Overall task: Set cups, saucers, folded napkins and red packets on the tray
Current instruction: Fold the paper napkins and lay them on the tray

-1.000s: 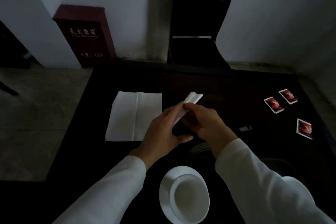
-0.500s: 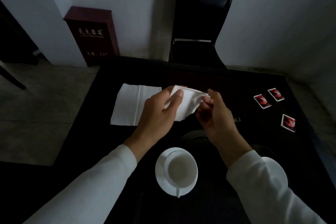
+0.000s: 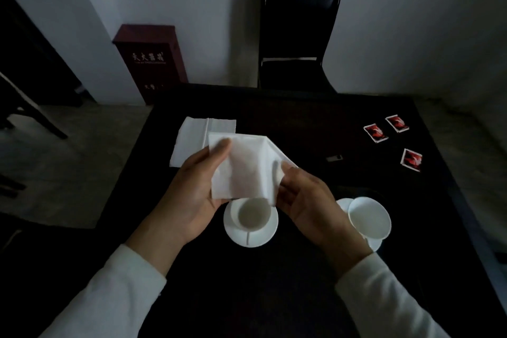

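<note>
both hands hold a white napkin above a cup

the left hand (image 3: 192, 195) grips the left side of a white napkin (image 3: 241, 167), thumb pressed on its upper face and fingers curled underneath. the right hand (image 3: 310, 200) pinches the napkin's right edge between thumb and fingers, where the paper bends into a fold. the napkin is held up off the dark table (image 3: 301, 123), and its lower edge overlaps the far rim of a white cup (image 3: 252, 214) in the view

that cup sits on a white saucer (image 3: 251, 236) close to the person. a second cup (image 3: 369, 218) stands on its own saucer (image 3: 374, 244) to the right, partly hidden behind the right wrist. the tray is too dark to make out under them

a second napkin (image 3: 192, 140) lies flat on the table beyond the left hand, partly covered by the held one. three red packets (image 3: 375, 132) lie at the far right of the table, well apart from the cups: two close together, one (image 3: 411, 160) nearer the person. a black chair (image 3: 297, 33) stands behind the table against the wall, with a dark red box (image 3: 149, 60) to its left on the floor
</note>
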